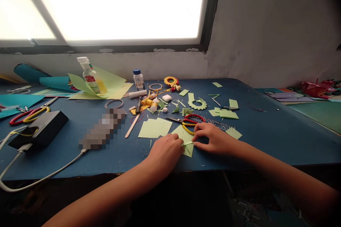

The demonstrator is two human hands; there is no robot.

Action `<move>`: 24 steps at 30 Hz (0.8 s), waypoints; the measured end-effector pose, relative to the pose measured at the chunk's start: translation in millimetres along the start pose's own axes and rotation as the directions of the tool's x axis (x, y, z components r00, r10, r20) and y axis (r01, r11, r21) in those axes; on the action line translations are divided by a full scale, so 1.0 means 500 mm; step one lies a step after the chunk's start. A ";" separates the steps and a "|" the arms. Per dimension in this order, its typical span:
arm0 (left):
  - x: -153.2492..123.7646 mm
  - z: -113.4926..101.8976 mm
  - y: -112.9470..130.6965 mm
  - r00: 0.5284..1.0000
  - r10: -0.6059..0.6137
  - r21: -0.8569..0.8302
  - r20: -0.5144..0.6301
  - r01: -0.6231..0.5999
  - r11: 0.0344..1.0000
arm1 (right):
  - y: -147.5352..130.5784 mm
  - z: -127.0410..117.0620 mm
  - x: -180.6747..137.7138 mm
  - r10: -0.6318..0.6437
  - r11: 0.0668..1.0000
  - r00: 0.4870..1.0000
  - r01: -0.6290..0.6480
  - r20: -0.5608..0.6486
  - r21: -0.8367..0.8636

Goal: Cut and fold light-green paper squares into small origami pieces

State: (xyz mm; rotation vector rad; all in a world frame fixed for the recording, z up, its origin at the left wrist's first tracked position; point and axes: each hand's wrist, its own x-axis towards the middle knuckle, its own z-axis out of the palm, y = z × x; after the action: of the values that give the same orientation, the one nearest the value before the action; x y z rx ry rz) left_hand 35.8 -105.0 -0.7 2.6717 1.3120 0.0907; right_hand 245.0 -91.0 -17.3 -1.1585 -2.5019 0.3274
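Note:
Both hands rest on a small light-green folded paper piece near the front edge of a blue table. My left hand has its fingers curled and pressed on the paper's left side. My right hand pinches the paper's right edge with bent fingers. Red-and-yellow scissors lie just behind the hands, beside a clear ruler. A stack of light-green squares lies to the left of the scissors.
Scattered green scraps, a green paper ring, a paper sunflower, glue bottles, a wooden stick, second scissors, a black box with white cable, and teal paper cover the table.

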 end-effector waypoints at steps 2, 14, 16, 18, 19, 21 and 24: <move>0.016 -0.005 -0.004 0.999 -0.026 -0.061 0.024 0.027 0.998 | 0.003 -0.001 0.010 -0.029 0.999 0.999 0.028 0.021 0.026; 0.027 0.001 -0.024 0.999 0.041 0.006 -0.031 -0.041 0.999 | -0.001 0.008 0.036 -0.071 0.994 0.997 0.069 0.030 0.086; 0.021 0.009 -0.021 0.997 0.071 0.055 -0.037 -0.069 0.996 | 0.002 0.009 0.038 -0.081 0.995 0.996 0.078 0.029 0.069; 0.015 0.013 -0.017 0.996 0.091 0.101 -0.026 -0.088 0.991 | 0.004 0.011 0.040 -0.094 0.995 0.995 0.094 0.040 0.023; 0.013 0.014 -0.015 0.995 0.095 0.119 -0.017 -0.092 0.989 | 0.005 0.013 0.041 -0.100 0.995 0.994 0.100 0.044 0.000; 0.011 0.014 -0.010 0.995 0.097 0.143 -0.005 -0.095 0.985 | 0.006 0.017 0.041 -0.105 0.994 0.994 0.106 0.042 -0.036; 0.008 0.013 -0.004 0.995 0.098 0.161 0.000 -0.097 0.982 | 0.009 0.025 0.040 -0.113 0.992 0.994 0.113 0.008 -0.053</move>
State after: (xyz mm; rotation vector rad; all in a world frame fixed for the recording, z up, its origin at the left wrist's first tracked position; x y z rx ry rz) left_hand 37.6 -101.6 -7.2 2.8739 1.2399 0.0076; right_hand 230.9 -73.3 -26.0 -1.0310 -2.5827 0.2348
